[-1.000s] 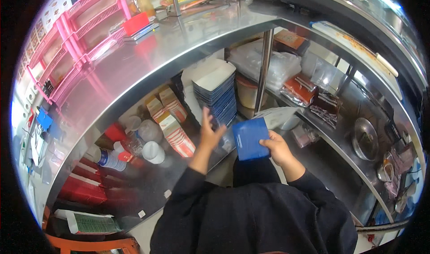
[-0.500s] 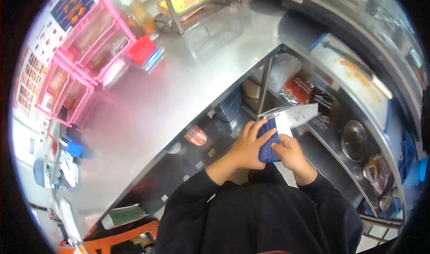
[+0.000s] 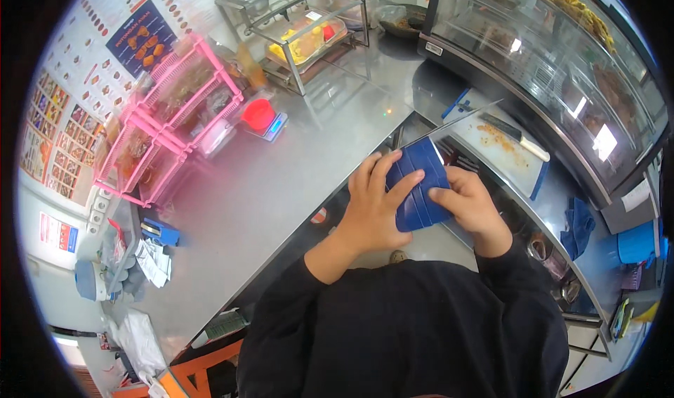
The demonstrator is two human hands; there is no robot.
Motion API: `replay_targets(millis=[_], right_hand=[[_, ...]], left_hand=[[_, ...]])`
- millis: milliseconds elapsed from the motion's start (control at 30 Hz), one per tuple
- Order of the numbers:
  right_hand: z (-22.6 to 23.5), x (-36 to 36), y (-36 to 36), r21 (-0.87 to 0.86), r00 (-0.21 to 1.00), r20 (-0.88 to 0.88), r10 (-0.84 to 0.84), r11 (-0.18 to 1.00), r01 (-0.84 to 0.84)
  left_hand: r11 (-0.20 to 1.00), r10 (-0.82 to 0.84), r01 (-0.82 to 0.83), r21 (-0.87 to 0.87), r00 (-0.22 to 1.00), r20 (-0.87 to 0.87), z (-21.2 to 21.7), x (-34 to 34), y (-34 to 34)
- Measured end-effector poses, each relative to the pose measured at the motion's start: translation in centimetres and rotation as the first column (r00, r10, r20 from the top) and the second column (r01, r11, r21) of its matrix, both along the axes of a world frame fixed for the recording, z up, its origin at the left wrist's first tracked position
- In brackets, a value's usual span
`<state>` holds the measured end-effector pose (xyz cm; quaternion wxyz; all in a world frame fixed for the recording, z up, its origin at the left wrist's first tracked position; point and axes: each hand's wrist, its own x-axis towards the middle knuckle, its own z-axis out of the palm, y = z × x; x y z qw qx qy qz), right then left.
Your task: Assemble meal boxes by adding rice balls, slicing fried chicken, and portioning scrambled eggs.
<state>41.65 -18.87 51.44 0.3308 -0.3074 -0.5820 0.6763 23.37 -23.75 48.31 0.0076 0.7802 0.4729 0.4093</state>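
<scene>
Left hand (image 3: 372, 212) and right hand (image 3: 484, 212) are together now, both clamped on a creased blue cardboard piece (image 3: 419, 208), right of centre in the frame. Left thumb lies across its front, fingers up at the top left edge; right thumb presses the front from the other side, fingers at the right edge.

Just above and right, a white cutting board (image 3: 502, 155) with brown crumbs carries a knife (image 3: 521, 138), pale handle pointing lower right. A crumpled blue cloth (image 3: 578, 228) lies further right. Across to the left runs the steel counter (image 3: 232, 208), with a red bowl (image 3: 259, 115) on a small scale (image 3: 277, 126), and a pink rack (image 3: 168, 117) at upper left. Upper right, a glass display case (image 3: 547, 68) fills the corner.
</scene>
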Motion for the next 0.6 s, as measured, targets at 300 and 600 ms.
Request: replay_targets(millis=[300,600], right_hand=[[-0.4,-1.4,3.3,0.214,0.999,0.054,0.004,0.977,-0.015],[4.8,-0.6,8.0,0.260,0.998,0.046,-0.043,0.965,0.030]], left_hand=[[0.990,0.087,-0.066,0.127,0.982,-0.169,0.7,-0.8,2.6],[0.968,0.247,-0.237,0.080,0.955,-0.163,0.2,-4.6,4.9]])
